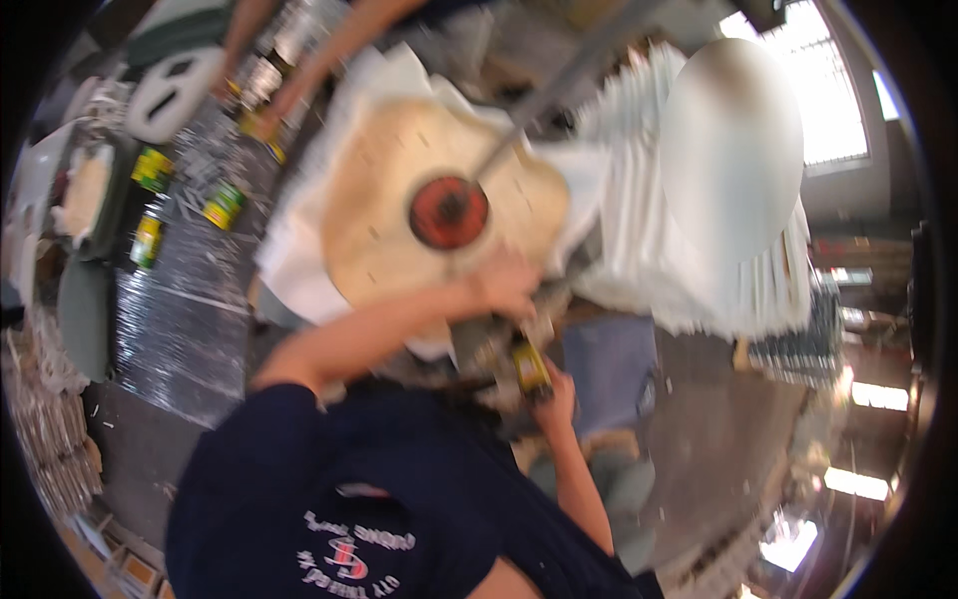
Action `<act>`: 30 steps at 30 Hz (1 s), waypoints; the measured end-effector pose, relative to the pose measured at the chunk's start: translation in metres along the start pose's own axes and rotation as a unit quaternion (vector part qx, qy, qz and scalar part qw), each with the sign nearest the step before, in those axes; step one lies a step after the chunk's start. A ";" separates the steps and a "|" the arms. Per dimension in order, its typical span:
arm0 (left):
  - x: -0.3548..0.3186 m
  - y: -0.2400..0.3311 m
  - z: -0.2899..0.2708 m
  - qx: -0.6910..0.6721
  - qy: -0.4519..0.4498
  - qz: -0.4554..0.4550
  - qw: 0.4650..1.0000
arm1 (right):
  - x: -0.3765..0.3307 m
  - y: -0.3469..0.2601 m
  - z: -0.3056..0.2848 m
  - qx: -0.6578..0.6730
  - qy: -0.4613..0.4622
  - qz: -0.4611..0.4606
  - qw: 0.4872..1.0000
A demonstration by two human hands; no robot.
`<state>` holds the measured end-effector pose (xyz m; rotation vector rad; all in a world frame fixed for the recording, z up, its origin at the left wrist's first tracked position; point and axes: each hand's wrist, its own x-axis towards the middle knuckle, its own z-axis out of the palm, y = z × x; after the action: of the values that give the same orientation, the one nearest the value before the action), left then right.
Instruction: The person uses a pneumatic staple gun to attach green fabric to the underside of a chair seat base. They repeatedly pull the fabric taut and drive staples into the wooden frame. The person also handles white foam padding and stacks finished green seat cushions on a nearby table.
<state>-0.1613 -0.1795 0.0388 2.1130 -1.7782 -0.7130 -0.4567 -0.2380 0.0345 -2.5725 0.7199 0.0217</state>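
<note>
The picture is blurred and tilted. My left hand [507, 285] lies at the near edge of a round beige sheet [374, 215] that rests on white sheets [289, 265]; its fingers are too blurred to read. A red disc [449, 212] sits in the middle of the beige sheet at the end of a grey rod [544, 100]. Just below, my right hand [556, 389] is closed around a small yellow and black object [529, 366] beside a grey-green machine part [479, 344]. My dark blue shirt [329, 479] fills the lower middle.
A tall stack of white sheets [639, 220] stands to the right. On the left, a foil-covered surface [180, 309] carries several green and yellow cans [225, 205]. Another person's arms [329, 50] reach in at the top. A bright window [833, 90] is at the upper right.
</note>
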 end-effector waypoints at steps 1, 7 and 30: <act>-0.003 0.000 0.000 0.081 0.066 0.024 0.994 | 0.002 -0.003 -0.008 0.057 0.004 -0.016 0.998; -0.026 -0.032 -0.006 0.159 0.132 0.082 0.975 | 0.016 0.008 -0.030 0.128 -0.050 -0.020 0.990; -0.109 -0.013 0.062 -0.035 0.278 -0.115 0.953 | 0.160 -0.045 -0.100 -0.052 -0.320 -0.170 0.931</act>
<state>-0.1968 -0.0648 -0.0001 2.2058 -1.2026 -0.1848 -0.3075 -0.3259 0.1212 -2.5160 0.0274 0.7652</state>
